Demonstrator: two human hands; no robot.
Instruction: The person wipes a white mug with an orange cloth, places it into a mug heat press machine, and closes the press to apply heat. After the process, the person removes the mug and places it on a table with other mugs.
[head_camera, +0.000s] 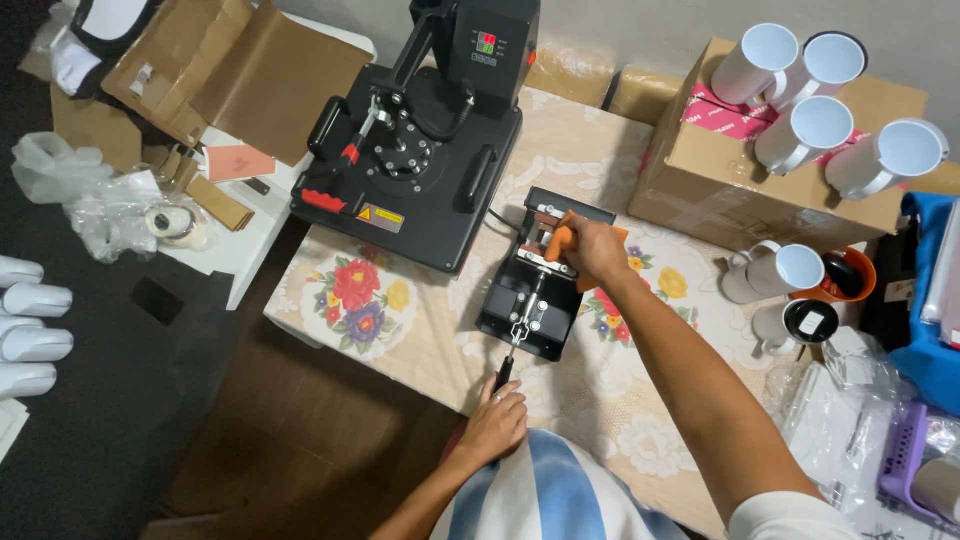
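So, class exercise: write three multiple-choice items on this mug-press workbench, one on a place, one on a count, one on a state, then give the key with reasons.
1. Where does the small mug press sit relative to the large black heat press?
A. On top of it
B. On the flowered tablecloth beside it, nearer the person
C. On the floor

2. How many white mugs lie on the cardboard box?
A. One
B. Four
C. Nine

3. What is the left hand doing?
A. Gripping the press's lever handle
B. Hanging free of everything
C. Holding a mug

Key: 1 B, the small press stands on the cloth in front of the big one. 2 B, four mugs lie on the box top. 3 A, its fingers close on the handle's end, while the right hand holds an orange-wrapped piece in the press.
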